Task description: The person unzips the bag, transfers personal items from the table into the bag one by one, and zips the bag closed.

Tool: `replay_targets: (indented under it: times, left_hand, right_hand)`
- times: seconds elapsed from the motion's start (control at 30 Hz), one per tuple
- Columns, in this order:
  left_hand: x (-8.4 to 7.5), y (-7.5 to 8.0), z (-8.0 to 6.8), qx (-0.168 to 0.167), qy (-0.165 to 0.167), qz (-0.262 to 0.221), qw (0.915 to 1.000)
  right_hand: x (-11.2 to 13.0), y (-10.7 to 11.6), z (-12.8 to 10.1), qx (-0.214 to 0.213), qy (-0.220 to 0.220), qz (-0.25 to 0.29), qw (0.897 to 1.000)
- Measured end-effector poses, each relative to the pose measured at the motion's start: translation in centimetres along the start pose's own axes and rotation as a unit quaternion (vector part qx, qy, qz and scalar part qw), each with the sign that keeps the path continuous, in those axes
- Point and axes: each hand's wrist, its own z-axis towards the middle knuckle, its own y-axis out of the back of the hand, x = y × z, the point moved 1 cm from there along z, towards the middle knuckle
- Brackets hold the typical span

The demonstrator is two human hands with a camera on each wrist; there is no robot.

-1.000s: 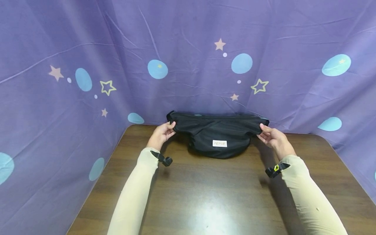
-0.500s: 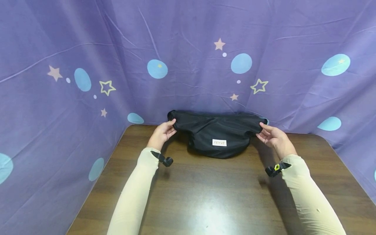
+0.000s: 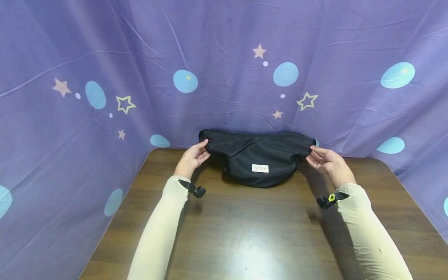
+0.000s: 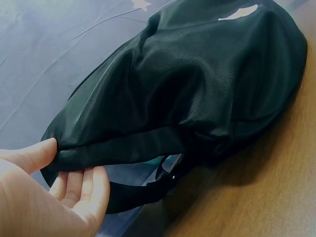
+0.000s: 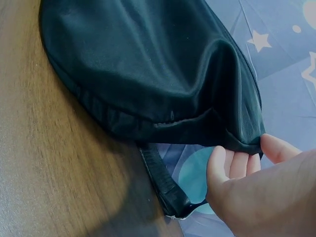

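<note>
A black crossbody bag [image 3: 259, 155] of soft fabric stands upright at the far side of the table, its white label [image 3: 260, 168] facing me. My left hand [image 3: 191, 159] pinches its left upper corner, thumb in front and fingers underneath. At the opposite corner my right hand [image 3: 329, 163] holds the fabric between thumb and fingers. A strap [image 4: 133, 195] with an adjuster loops below the left corner in the left wrist view. In the right wrist view another strap piece [image 5: 165, 185] hangs under the right corner, and a zip [image 5: 247, 64] runs along the top edge.
The brown wooden table [image 3: 224, 225] reaches from me to a purple curtain [image 3: 224, 50] with stars and blue ovals. That cloth closes off the back and the left side, right behind the bag. A black camera mount [image 3: 199, 191] is strapped to each wrist.
The bag's top edge has tilted slightly back towards the curtain, and its right corner has shifted a little inward. Both hands keep their hold; the left has risen slightly.
</note>
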Motion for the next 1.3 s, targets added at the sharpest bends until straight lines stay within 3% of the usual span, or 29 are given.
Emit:
replay_targets:
  times: [0.07, 0.13, 0.5, 0.83, 1.13, 1.3]
  left_hand:
    - [-0.4, -0.8, -2.1, 0.007, -0.001, -0.005, 1.0000]
    - [-0.6, -1.1, -3.2, 0.019, -0.002, -0.002, 0.9998]
    - [-0.7, -0.6, -2.4, -0.012, -0.002, 0.022, 0.9997]
    - [-0.8, 0.1, -3.4, 0.017, -0.033, 0.091, 0.9952]
    - [-1.3, -0.4, -4.5, -0.052, -0.091, 0.154, 0.9825]
    - [-1.4, -1.3, -5.1, -0.084, -0.139, 0.181, 0.9700]
  right_hand:
    - [0.0, 0.1, 0.0, 0.014, 0.002, -0.001, 1.000]
    - [0.1, 0.2, -0.1, 0.028, 0.005, -0.002, 1.000]
    - [0.4, 0.0, -0.8, 0.068, 0.014, -0.022, 0.997]
    - [0.3, 0.1, -1.2, 0.069, 0.018, -0.047, 0.996]
    - [0.9, -0.7, -2.3, 0.050, 0.028, -0.077, 0.995]
    - [2.7, 1.9, 0.2, 0.009, 0.051, -0.110, 0.993]
